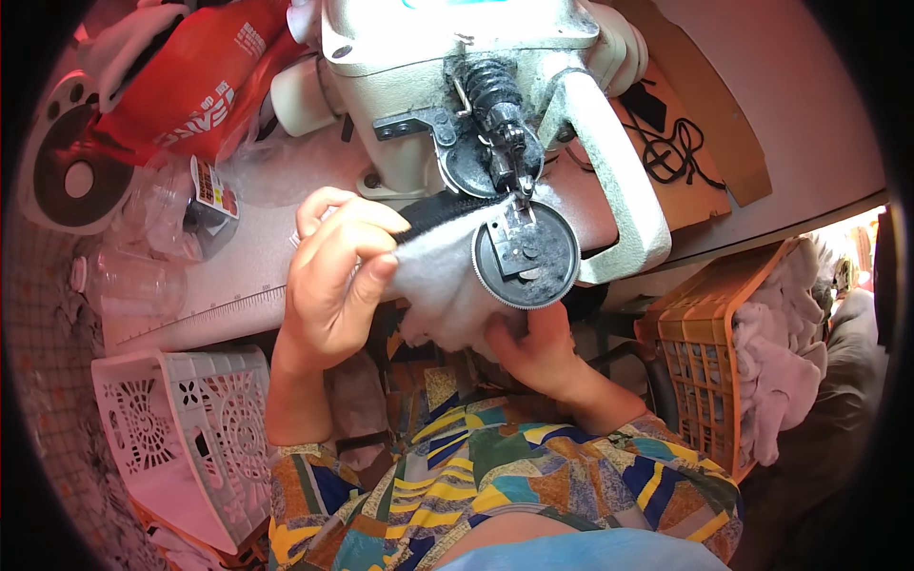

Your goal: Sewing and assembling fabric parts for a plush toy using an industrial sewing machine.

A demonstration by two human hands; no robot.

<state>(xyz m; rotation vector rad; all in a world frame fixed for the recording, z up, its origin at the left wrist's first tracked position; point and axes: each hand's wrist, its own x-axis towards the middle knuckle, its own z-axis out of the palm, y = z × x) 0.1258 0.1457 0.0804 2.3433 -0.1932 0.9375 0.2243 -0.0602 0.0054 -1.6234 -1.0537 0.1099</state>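
A soft grey-white piece of fluffy fabric with a black edge hangs in front of a cream-coloured sewing machine. Its upper edge runs in between two black discs, beneath the needle mechanism; the front disc has a toothed rim. My left hand pinches the fabric's upper left edge between thumb and fingers, to the left of the discs. Below the front disc, my right hand grips the lower right part of the fabric. Its fingertips are partly hidden by cloth and disc.
On the left stand a white openwork basket, clear plastic jars and a red bag. An orange crate with pale cloth pieces stands at right. Behind the machine's arm, a cardboard tray holds a black cable. A ruler scale edges the table.
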